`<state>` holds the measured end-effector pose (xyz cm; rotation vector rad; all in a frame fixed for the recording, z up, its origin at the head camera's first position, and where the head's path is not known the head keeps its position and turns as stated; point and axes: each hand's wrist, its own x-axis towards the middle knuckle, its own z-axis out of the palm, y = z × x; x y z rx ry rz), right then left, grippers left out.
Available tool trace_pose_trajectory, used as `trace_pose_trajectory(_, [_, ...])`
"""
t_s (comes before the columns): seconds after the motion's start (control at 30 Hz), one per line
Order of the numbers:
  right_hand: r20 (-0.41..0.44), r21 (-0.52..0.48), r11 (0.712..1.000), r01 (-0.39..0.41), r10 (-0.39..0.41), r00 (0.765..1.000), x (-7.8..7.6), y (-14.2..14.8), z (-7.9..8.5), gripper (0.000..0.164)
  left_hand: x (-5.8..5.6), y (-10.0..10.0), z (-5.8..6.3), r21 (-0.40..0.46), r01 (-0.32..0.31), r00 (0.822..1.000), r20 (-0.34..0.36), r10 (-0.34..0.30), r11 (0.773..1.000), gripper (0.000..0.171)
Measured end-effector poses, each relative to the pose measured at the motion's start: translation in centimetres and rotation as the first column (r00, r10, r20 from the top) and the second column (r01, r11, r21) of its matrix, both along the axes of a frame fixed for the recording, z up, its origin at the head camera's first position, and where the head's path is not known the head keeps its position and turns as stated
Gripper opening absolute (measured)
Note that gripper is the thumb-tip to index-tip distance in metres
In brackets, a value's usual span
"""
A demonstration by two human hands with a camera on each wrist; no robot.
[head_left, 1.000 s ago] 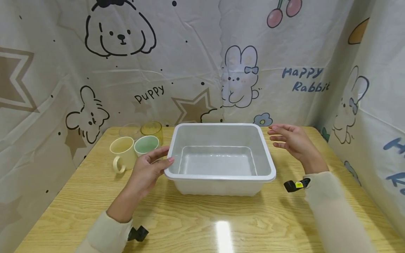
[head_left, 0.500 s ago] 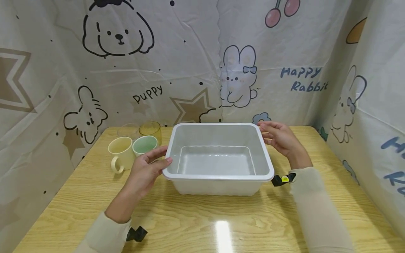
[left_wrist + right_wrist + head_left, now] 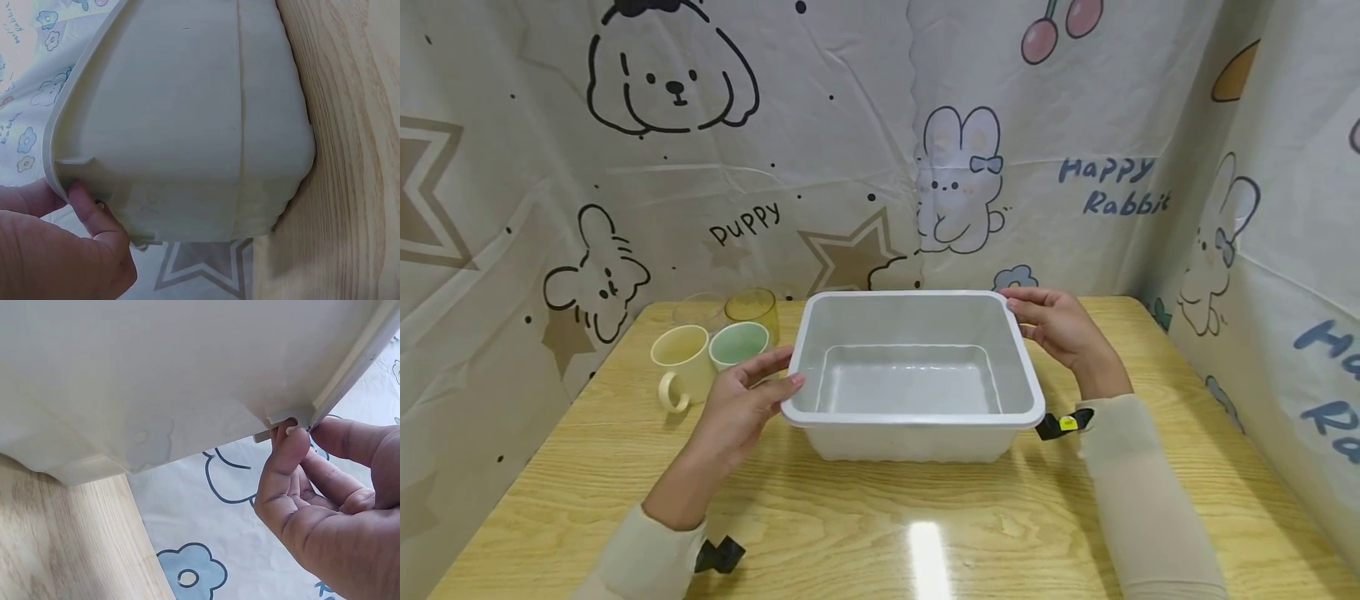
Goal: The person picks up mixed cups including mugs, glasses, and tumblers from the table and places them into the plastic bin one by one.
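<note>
A white rectangular plastic basin (image 3: 910, 442) stands upright on the wooden table, with nothing inside it. My left hand (image 3: 737, 408) pinches its left rim; the left wrist view shows fingers (image 3: 94, 212) curled under the lip near a corner. At the far right corner my right hand (image 3: 1063, 329) pinches the rim. In the right wrist view, the thumb (image 3: 350, 439) lies on the rim's outer side and the index finger is bent beneath the lip. Part of the left hand's fingers is hidden behind the basin's edge in the head view.
Left of the basin stand a yellow mug (image 3: 688, 367), a green cup (image 3: 739, 343), an amber glass (image 3: 752, 310) and a clear glass (image 3: 698, 310). The left hand is close to the green cup. A printed curtain (image 3: 850, 125) borders the table (image 3: 820, 533) behind and at the sides.
My right hand has moved left from beside the basin and taken hold of its far right corner. The left hand keeps its grip, and the basin stays in place.
</note>
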<state>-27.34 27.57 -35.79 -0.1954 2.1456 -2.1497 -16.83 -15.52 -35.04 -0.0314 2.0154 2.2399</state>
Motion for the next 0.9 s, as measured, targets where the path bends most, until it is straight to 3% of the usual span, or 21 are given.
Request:
trace_pose_trajectory(0.27, [0.015,-0.048,0.999,0.008,-0.007,1.000,-0.2,-0.2,0.0,0.028,-0.1,-1.0,-0.1,-0.011,0.018,1.000,-0.012,-0.018,1.000,0.056])
trace_pose_trajectory(0.5, [0.010,-0.035,0.999,0.013,-0.012,1.000,-0.1,0.0,-0.1,0.030,-0.4,-3.7,0.0,-0.133,-0.093,0.995,-0.039,0.089,0.987,0.045])
trace_pose_trajectory(0.73, [0.003,-0.051,0.999,0.004,-0.004,1.000,0.0,-0.1,0.0,0.025,-0.6,-6.8,-1.3,-0.334,-0.210,0.978,-0.077,0.195,0.919,0.048])
trace_pose_trajectory(0.9, [0.010,-0.041,0.999,0.010,-0.010,1.000,0.1,-0.2,0.1,0.028,-0.7,-7.9,-2.2,-0.432,-0.236,0.971,-0.070,0.229,0.871,0.045])
